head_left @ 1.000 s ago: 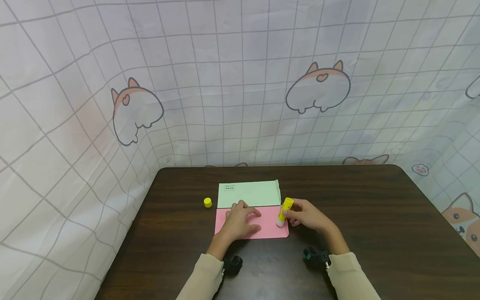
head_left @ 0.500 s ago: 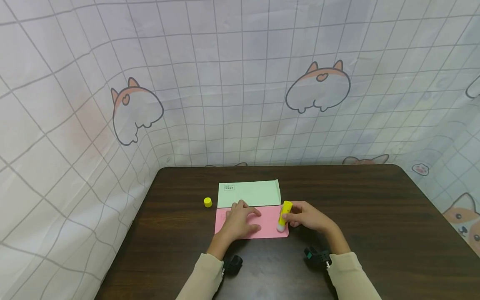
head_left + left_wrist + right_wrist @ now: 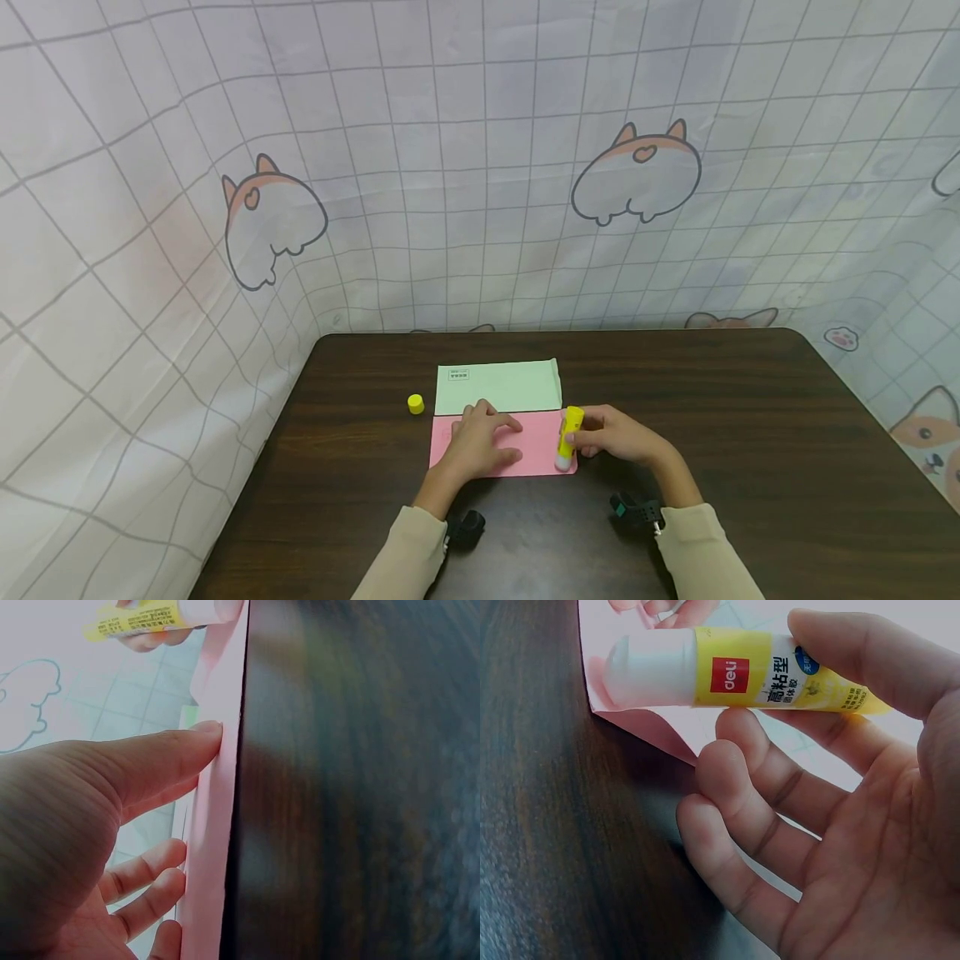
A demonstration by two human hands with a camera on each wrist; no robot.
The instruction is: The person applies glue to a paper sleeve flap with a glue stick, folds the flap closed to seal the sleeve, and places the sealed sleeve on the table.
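Observation:
A yellow glue stick (image 3: 570, 433) with a white tip is pinched between the thumb and fingers of my right hand (image 3: 618, 435). In the right wrist view, the tip of the glue stick (image 3: 735, 669) touches the pink envelope (image 3: 641, 724) near its end flap. My left hand (image 3: 477, 442) rests on the pink envelope (image 3: 538, 446), its fingertips and thumb pressing the paper with the fingers spread. Just behind lies a pale green envelope (image 3: 498, 390), its near edge along the pink one. The yellow cap (image 3: 416, 405) stands to the left of the envelopes.
The dark wooden table (image 3: 750, 433) stretches to both sides of the envelopes. Behind it hangs a white grid-patterned cloth (image 3: 465, 167) with cartoon drawings. Each wrist wears a black strap device, such as the right one (image 3: 636, 510).
My right hand has drawn the glue stick toward me along the right end of the pink envelope. My left hand stays in place on the paper.

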